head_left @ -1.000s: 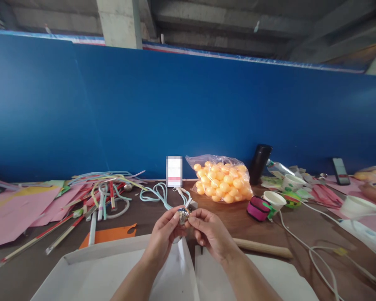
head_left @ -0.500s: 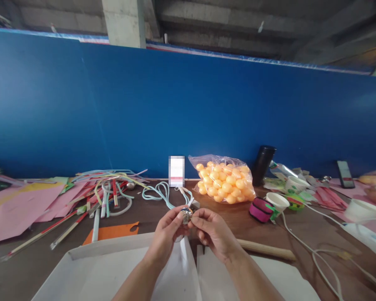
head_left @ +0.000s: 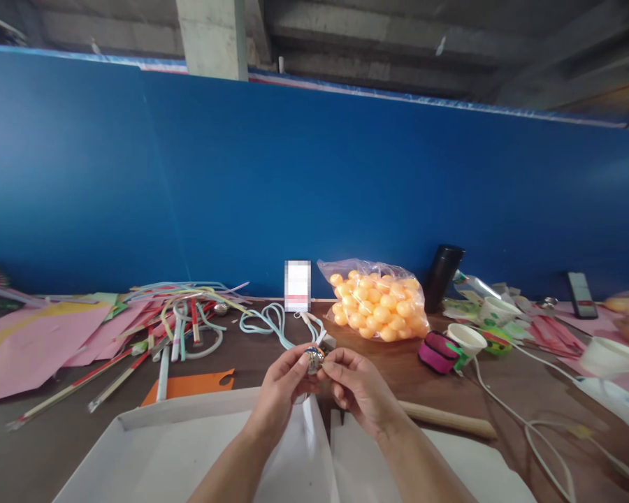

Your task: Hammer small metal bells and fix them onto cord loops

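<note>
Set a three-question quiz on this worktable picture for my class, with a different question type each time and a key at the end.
1. Multiple choice: What are the fingers of the left hand and right hand gathered around?
a) a paper cup
b) a small shiny object
c) a phone

2. True or false: In the picture, the black cylinder is to the right of the plastic bag of orange balls.

3. Fill in the blank: The wooden rod lies closer to the person's ____ hand.

Key: 1. b; 2. true; 3. right
</note>
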Motion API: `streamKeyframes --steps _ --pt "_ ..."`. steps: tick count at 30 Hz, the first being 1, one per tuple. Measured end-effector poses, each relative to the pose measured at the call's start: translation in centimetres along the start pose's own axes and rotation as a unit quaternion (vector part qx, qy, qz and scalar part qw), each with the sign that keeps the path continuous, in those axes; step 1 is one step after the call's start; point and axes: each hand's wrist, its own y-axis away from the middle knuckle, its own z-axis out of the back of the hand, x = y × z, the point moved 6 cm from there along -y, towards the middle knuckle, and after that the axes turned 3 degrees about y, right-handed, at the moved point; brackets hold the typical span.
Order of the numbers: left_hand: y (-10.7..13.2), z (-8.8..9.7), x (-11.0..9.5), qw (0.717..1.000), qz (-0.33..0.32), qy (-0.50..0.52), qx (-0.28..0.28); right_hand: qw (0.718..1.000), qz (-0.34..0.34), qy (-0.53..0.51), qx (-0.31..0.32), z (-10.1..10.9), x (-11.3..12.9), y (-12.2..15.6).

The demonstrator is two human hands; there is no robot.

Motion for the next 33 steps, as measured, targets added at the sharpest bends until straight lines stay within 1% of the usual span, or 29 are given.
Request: streamKeyframes --steps 12,20,33 --pt "0.02 0.01 -0.08 1.0 -0.002 0.0 -0.005 1.0 -0.01 -0.023 -0.008 -0.27 0.09 0.1" --pt "0.08 -0.03 -0.22 1.0 -0.006 -0.001 -0.012 1.0 -0.004 -0.03 -0.006 -0.21 -0.11 0.1" --pt "0.0 0.03 -0.23 1.0 -0.01 -0.001 -0.027 1.0 -0.001 -0.012 -0.012 -0.39 0.0 0.27"
